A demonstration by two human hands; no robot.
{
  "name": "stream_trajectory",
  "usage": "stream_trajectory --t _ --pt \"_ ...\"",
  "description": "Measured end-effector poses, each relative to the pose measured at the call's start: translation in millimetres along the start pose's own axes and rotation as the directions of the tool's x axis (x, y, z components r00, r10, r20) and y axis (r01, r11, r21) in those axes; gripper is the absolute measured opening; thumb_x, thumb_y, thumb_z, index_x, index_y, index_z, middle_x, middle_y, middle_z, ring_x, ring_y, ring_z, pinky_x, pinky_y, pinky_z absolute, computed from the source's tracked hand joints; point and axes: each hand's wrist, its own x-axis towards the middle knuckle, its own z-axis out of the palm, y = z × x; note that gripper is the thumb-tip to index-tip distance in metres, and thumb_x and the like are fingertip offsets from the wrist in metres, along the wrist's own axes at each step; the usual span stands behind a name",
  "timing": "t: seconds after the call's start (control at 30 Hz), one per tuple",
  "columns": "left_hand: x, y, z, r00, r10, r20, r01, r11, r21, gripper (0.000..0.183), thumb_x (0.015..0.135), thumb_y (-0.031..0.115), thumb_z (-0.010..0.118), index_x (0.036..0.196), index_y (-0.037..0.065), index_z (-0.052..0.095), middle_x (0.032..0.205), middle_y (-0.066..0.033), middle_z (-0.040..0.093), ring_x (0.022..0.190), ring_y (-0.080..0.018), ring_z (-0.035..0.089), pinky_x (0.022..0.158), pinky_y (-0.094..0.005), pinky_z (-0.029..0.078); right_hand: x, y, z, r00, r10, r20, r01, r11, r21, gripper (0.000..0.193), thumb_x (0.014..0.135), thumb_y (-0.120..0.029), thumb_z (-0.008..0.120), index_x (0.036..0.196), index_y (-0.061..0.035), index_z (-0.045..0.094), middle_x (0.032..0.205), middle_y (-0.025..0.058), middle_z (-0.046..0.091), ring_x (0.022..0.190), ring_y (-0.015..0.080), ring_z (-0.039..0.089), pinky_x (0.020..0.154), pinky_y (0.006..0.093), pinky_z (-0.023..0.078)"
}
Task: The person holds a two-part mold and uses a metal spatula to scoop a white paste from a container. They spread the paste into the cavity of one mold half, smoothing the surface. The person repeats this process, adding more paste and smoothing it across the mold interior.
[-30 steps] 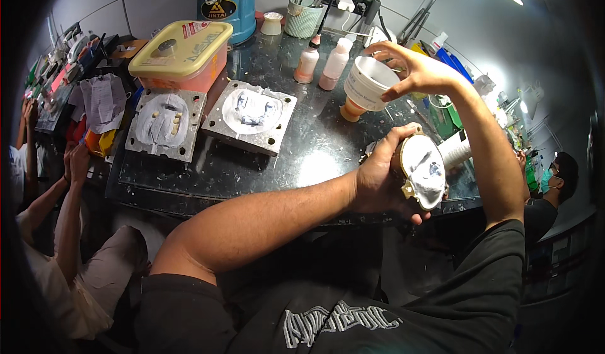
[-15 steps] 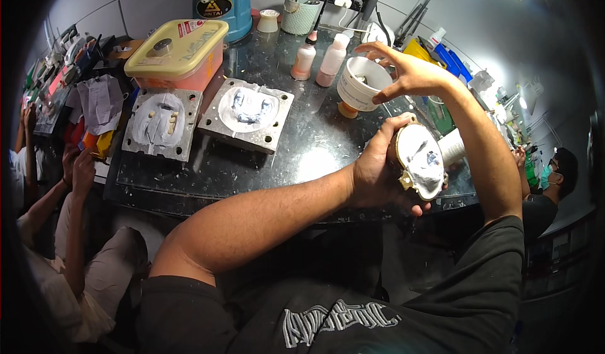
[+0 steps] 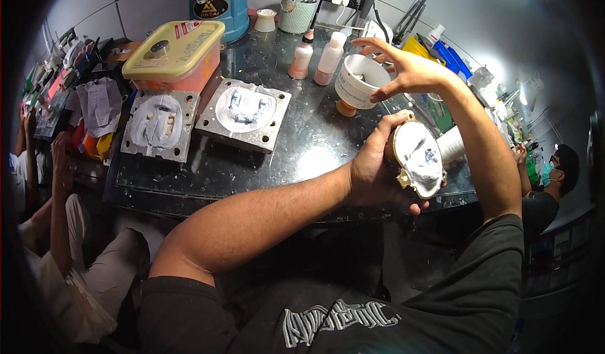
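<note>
My left hand [image 3: 372,165] is closed round an oval metal dental flask half [image 3: 418,160], tilted toward me. White plaster fills it, with a dark bluish patch in the middle. Above and behind it, my right hand [image 3: 409,67] arches beside a white plastic tub [image 3: 359,92], its fingers spread at the far rim and the thumb near the closer side. Whether a fingertip touches the tub is hard to tell. Small pale bits lie inside the tub, which sits on an orange-brown base [image 3: 345,107]. A ribbed white cylinder [image 3: 450,145] is partly hidden behind the flask.
Two square metal flask halves [image 3: 183,150] [image 3: 271,137] with plaster lie at the left. Behind them stand a yellow-lidded box [image 3: 183,64], a blue machine [image 3: 233,20] and a tool cup [image 3: 297,15]. Two bottles [image 3: 302,61] [image 3: 329,61] flank the tub. Other people sit at both sides.
My hands and the flask half hold nearly the same pose. The whole view has shifted very slightly. At the far left, another person's hands have moved a little.
</note>
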Motion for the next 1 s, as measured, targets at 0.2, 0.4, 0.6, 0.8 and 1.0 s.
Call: stream_trajectory --t 0.2,0.4,0.6,0.8,1.0 --pt "2 4 5 0.998 0.07 -0.005 -0.07 0.997 0.036 0.089 0.085 0.079 0.03 0.123 0.002 0.055 0.097 -0.0203 0.067 0.074 -0.0324 0.069 0.057 -0.0416 0.059 -20 20 -27 0.949 0.04 -0.313 0.007 0.989 0.146 0.079 0.083 -0.046 0.074 0.147 -0.0168 0.038 0.139 0.0172 0.048 0.128 0.0303 0.048 0.108 0.0463 0.04" --pt "-1 32 21 0.853 0.519 -0.055 -0.47 0.81 0.352 0.096 0.086 0.081 0.022 0.126 -0.001 0.049 0.101 -0.023 0.067 0.077 -0.0352 0.07 0.052 -0.0394 0.058 -59 74 -28 0.799 0.358 -0.484 -0.304 0.934 0.189 0.025 0.092 -0.024 0.067 0.094 0.0008 0.068 0.061 -0.0001 0.06 0.049 0.0087 0.057 0.049 0.0236 0.049" --pt "-34 84 32 0.785 0.611 -0.099 -0.467 0.689 0.555 0.079 0.096 0.063 0.021 0.129 -0.004 0.046 0.119 -0.0268 0.061 0.092 -0.0328 0.069 0.06 -0.0328 0.058 -85 71 34 0.722 0.602 -0.342 -0.634 0.773 0.025 0.019 0.083 -0.016 0.074 0.087 0.0021 0.072 0.068 0.0093 0.069 0.059 0.0133 0.067 0.058 0.0287 0.055" --pt "-57 88 20 0.886 0.458 0.067 -0.413 0.716 0.562 0.059 0.101 0.045 0.039 0.137 -0.001 0.038 0.129 -0.0256 0.055 0.106 -0.0332 0.065 0.07 -0.0378 0.061 -51 93 50 0.684 0.648 -0.334 -0.624 0.758 0.193 0.025 0.079 -0.03 0.078 0.085 -0.0067 0.075 0.072 0.0075 0.073 0.076 0.021 0.072 0.078 0.0346 0.055" --pt "-56 56 15 0.796 0.597 0.098 -0.484 0.531 0.695 0.059 0.104 0.043 0.018 0.135 -0.001 0.044 0.137 -0.0246 0.051 0.113 -0.0322 0.062 0.082 -0.0381 0.06 2 92 67 0.745 0.512 -0.428 -0.578 0.816 -0.031 0.031 0.074 -0.032 0.082 0.094 -0.0099 0.076 0.101 0.0175 0.072 0.098 0.032 0.069 0.087 0.0402 0.054"
